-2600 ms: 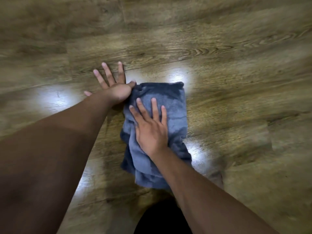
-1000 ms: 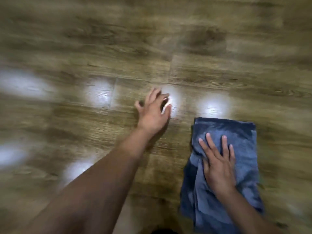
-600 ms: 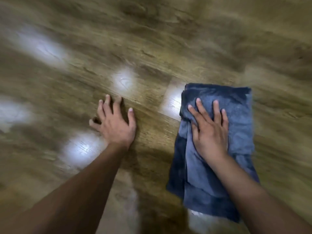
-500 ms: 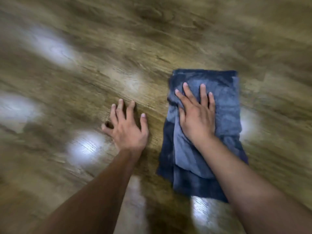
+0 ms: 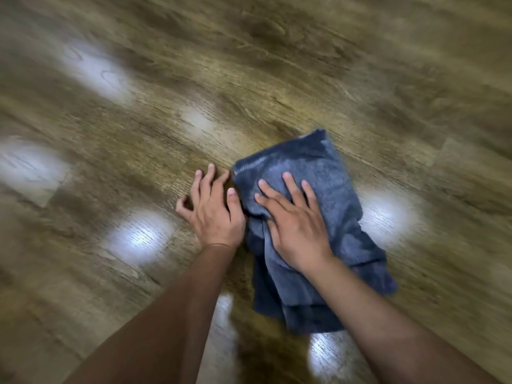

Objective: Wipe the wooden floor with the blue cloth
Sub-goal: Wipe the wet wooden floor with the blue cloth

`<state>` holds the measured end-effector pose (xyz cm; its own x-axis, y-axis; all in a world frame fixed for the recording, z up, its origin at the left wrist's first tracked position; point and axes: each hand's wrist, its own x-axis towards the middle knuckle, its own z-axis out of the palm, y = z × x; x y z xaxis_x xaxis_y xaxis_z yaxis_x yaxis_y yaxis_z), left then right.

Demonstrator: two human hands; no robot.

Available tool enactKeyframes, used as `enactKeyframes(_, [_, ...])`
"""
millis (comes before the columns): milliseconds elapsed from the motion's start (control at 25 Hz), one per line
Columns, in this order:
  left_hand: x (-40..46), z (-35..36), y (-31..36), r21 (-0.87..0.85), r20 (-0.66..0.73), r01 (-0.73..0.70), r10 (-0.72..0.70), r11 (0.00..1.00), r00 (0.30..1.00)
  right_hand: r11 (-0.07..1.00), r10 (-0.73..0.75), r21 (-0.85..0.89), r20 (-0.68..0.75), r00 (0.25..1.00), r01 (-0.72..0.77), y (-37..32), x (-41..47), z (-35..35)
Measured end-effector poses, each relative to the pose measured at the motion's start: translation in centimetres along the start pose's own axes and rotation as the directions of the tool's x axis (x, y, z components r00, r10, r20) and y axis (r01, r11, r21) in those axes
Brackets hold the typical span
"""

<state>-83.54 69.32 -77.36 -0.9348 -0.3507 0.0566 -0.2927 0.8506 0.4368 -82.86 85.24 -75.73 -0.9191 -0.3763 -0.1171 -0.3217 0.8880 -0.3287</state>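
Head view, blurred at the margins. The blue cloth (image 5: 327, 195), folded and rumpled, is spread on the wooden floor (image 5: 277, 65) right of centre, its far edge pointing away from the person and its near end bunched under the right forearm. The right hand (image 5: 293, 220) is laid palm-down on the middle of the cloth, fingers (image 5: 291, 187) straight and slightly spread; nothing is gripped, and the cloth is pressed flat beneath the palm, extending beyond the hand on every side. The left hand (image 5: 213, 209) is planted on the bare floor just beside the cloth's left edge, fingers spread and lightly bent, holding nothing; whether its thumb touches the cloth cannot be told. Pale light reflections (image 5: 385, 214) are seen on the boards around both hands.
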Motion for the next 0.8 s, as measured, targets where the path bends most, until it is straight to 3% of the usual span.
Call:
enactKeyframes(200, [-0.1, 0.1, -0.2, 0.056, 0.029, -0.008, 0.007, 0.998, 1.0, 0.998, 0.009, -0.066, -0.048, 0.999, -0.013, 4.0, -5.4, -0.4])
enactKeyframes(320, [0.0, 0.3, -0.1, 0.124, 0.058, -0.016, 0.009, 0.992, 0.998, 0.984, 0.151, -0.079, -0.082, 0.985, -0.158, 4.4, -3.5, -0.9])
enactKeyframes(440, [0.0, 0.3, -0.1, 0.087, 0.047, -0.009, 0.005, 0.996, 0.999, 0.951, 0.3, -0.051, -0.086, 0.95, -0.305, 3.0, 0.1, -0.8])
enactKeyframes(560, [0.0, 0.1, -0.3, 0.035, 0.047, -0.004, 0.002, 0.999, 0.999, 0.959, 0.263, -0.087, -0.068, 0.962, -0.268, 2.9, 0.9, -0.5])
enactKeyframes(800, [-0.2, -0.2, 0.1, 0.109, 0.072, -0.021, 0.013, 0.994, 0.997, 0.963, 0.235, -0.121, -0.071, 0.969, -0.243, 3.3, 0.5, -0.6])
